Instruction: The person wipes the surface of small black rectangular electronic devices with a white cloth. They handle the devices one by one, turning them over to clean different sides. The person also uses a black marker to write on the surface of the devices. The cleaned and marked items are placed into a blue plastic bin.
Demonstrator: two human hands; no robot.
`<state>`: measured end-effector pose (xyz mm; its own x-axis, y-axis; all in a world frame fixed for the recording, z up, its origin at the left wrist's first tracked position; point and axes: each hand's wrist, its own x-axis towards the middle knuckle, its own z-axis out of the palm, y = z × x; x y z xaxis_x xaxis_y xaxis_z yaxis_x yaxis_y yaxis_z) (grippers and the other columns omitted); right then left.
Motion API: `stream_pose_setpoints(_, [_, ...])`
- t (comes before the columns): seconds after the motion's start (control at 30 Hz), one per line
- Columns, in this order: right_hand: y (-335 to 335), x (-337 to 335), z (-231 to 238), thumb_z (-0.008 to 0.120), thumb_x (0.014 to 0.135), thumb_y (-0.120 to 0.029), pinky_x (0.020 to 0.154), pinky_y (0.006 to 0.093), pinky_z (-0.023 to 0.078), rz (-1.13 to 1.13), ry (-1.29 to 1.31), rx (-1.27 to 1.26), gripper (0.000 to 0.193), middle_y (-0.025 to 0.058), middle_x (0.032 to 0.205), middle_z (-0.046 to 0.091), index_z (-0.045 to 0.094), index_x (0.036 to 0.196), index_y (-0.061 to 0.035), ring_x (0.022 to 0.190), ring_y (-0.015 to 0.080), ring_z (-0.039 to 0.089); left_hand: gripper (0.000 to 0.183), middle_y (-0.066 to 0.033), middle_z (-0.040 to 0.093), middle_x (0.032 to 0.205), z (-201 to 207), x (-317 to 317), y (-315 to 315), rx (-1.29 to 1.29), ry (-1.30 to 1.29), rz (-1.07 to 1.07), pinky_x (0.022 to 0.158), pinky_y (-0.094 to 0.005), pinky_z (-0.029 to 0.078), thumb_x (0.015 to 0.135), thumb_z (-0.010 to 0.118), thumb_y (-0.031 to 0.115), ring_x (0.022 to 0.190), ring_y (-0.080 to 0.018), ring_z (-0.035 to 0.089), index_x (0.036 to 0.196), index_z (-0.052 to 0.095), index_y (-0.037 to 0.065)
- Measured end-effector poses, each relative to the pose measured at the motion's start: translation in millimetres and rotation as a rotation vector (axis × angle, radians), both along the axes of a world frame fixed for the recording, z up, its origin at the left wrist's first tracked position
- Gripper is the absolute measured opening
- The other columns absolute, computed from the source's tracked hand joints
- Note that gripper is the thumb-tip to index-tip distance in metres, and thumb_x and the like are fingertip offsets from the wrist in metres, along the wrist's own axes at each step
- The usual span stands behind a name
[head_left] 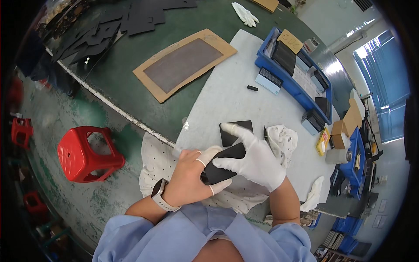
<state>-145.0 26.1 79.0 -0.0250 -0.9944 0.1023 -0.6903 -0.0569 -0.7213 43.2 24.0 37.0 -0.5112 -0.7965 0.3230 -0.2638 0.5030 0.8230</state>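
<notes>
A small black box (221, 175) is held over my lap, just in front of the table's near edge. My left hand (187, 177) grips its left side, with pale finger cots on the thumb and some fingertips. My right hand (257, 165), in a white glove, holds the far right side with the thumb across the black face. Its index finger reaches out over a flat black square piece (231, 139) lying on the white table cover. The undersides of the box and of my right fingers are hidden. A dark pen (266, 133) and a crumpled dotted cloth (283, 140) lie beside my right hand.
A blue tray (324, 105) of black and pale boxes stands far right, with a light-blue box (269, 81) beside it. A framed cardboard sheet (218, 46) and black cut sheets (142, 19) lie across the green table. A red stool (83, 153) stands left.
</notes>
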Motion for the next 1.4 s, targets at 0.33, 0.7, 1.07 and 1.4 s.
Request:
stream_pose_setpoints(0.33, [5,-2,-4,0.068,0.088,-0.017,0.063,0.0233,0.048,-0.017,-0.319,0.173,0.037,0.0016,0.075,0.060,0.058,0.120,-0.0024,0.066,0.0092,0.057,0.065,-0.0094,0.062,0.083,-3,1,-1,-0.008,0.006,-0.018,0.077,-0.0351,0.036,0.068,0.082,0.026,0.075,-0.0271,0.057,0.122,0.056,0.001])
stream_pose_setpoints(0.7, [-2,-16,12,0.058,0.095,-0.013,0.052,0.0194,0.042,-0.317,-0.483,0.300,0.029,-0.0008,0.071,0.058,0.057,0.122,-0.0043,0.060,0.0035,0.051,0.062,-0.0061,0.060,0.079,-3,0,-2,0.009,0.017,-0.051,0.078,-0.0338,0.036,0.068,0.081,0.026,0.074,-0.0247,0.056,0.121,0.057,0.003])
stream_pose_setpoints(1.07, [-1,-29,15,0.067,0.085,-0.005,0.061,0.0226,0.048,-0.231,-0.688,0.415,0.055,0.0035,0.081,0.062,0.046,0.136,-0.0044,0.068,0.0076,0.057,0.068,-0.0106,0.062,0.105,-8,-5,1,0.018,0.172,-0.098,0.087,-0.0364,0.036,0.066,0.084,0.031,0.092,-0.0265,0.055,0.123,0.057,0.006])
stream_pose_setpoints(1.4, [-5,-37,21,0.072,0.074,0.003,0.056,0.0216,0.048,0.183,-0.830,0.653,0.076,0.0065,0.092,0.064,0.038,0.142,-0.0044,0.073,0.0083,0.059,0.084,-0.0160,0.037,0.138,-10,-37,-19,-0.130,0.185,-0.081,0.103,-0.0449,0.026,0.063,0.085,0.043,0.121,-0.0360,0.035,0.131,0.053,0.007])
